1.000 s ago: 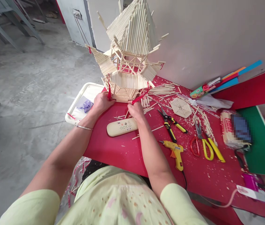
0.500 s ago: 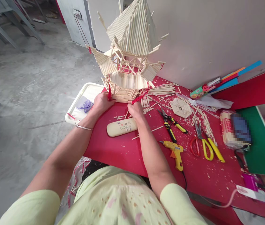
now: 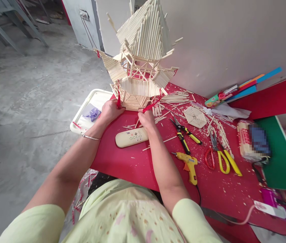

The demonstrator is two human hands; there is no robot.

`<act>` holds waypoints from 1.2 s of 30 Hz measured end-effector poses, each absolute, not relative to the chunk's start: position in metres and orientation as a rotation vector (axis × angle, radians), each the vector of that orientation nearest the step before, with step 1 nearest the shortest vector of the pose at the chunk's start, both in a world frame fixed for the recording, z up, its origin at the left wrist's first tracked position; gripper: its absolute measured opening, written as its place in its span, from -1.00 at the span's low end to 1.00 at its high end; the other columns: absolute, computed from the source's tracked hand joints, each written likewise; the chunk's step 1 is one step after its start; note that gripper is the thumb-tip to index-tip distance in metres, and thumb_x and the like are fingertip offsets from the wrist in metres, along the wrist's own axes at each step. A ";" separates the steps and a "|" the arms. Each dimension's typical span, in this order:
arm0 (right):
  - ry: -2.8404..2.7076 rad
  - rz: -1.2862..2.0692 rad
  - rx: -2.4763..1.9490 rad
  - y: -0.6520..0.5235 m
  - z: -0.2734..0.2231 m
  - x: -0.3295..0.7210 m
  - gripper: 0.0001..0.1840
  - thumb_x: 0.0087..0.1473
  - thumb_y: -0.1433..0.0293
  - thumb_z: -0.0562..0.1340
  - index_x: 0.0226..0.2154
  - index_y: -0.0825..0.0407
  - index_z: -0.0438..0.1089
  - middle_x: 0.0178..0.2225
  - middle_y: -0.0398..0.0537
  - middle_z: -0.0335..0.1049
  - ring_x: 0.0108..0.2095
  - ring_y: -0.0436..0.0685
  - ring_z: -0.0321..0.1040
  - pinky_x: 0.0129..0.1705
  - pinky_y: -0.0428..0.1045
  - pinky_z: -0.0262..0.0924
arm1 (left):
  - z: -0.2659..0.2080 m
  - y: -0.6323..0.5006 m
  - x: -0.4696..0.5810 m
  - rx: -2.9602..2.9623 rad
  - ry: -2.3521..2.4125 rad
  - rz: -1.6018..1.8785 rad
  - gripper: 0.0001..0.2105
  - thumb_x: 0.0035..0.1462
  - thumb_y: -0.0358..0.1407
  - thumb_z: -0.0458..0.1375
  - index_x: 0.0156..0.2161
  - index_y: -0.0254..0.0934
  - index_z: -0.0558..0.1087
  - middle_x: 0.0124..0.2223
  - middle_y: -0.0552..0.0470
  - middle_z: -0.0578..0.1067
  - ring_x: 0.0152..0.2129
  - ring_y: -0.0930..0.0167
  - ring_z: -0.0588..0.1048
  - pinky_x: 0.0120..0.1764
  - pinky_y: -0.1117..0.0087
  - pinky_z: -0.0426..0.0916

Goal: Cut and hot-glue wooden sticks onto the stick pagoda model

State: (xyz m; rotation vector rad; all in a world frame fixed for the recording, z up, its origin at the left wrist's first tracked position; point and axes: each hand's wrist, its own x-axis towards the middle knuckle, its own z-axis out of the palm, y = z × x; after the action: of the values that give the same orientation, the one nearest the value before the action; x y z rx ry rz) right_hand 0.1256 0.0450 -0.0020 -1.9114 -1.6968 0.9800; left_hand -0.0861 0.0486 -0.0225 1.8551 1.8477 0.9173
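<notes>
A pagoda model of pale wooden sticks [image 3: 141, 87] stands upright at the back of the red table, with a tall peaked roof and upturned lower eaves. My left hand [image 3: 109, 111] is closed on the near left corner of its woven stick base [image 3: 135, 101]. At the near right corner, my right hand [image 3: 146, 118] grips the same base, its fingertips partly hidden. One red tassel [image 3: 118, 96] hangs from the eave beside my left hand. Another red tassel [image 3: 153, 104] drapes over the base by my right hand.
On the red table [image 3: 127, 165] lie a cream case [image 3: 130, 137], yellow-black cutters [image 3: 183, 135], a yellow glue gun [image 3: 189, 165], scissors [image 3: 216, 152], a hexagonal stick panel [image 3: 195, 117] and loose sticks [image 3: 174, 97]. A white tray [image 3: 73, 123] sits left. A wall [image 3: 221, 40] rises behind.
</notes>
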 end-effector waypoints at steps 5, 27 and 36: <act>-1.697 0.989 -1.915 0.046 -0.003 0.125 -0.50 0.15 0.37 0.14 0.06 -0.05 0.61 0.00 -0.06 0.64 -0.11 0.20 0.59 -0.02 0.04 0.43 | -0.022 0.048 -0.085 1.853 1.861 0.905 -0.84 0.01 -0.20 0.25 -0.37 -0.25 0.57 -0.27 -0.07 0.61 -0.32 0.25 0.53 -0.28 0.31 0.34; -1.808 0.839 -1.945 0.039 0.009 0.126 -0.52 0.17 0.40 0.17 0.09 0.02 0.60 0.08 0.05 0.61 0.03 0.26 0.56 0.06 0.04 0.37 | -0.035 0.053 -0.093 1.886 1.904 0.879 -0.77 0.07 -0.10 0.23 -0.34 -0.25 0.55 -0.27 -0.08 0.61 -0.33 0.26 0.54 -0.27 0.32 0.35; -1.804 0.884 -1.930 0.040 0.007 0.128 -0.52 0.18 0.38 0.16 0.08 -0.04 0.60 0.03 0.00 0.63 0.01 0.26 0.56 0.08 0.06 0.38 | -0.032 0.051 -0.091 1.861 1.911 0.895 -0.79 0.04 -0.10 0.26 -0.39 -0.22 0.52 -0.32 -0.06 0.60 -0.34 0.25 0.53 -0.27 0.31 0.34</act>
State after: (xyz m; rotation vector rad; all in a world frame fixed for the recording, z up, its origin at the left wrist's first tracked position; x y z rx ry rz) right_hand 0.1277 0.0395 0.0067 -1.9302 -1.8037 0.8838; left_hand -0.0915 0.0515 -0.0323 1.8610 1.9114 0.8955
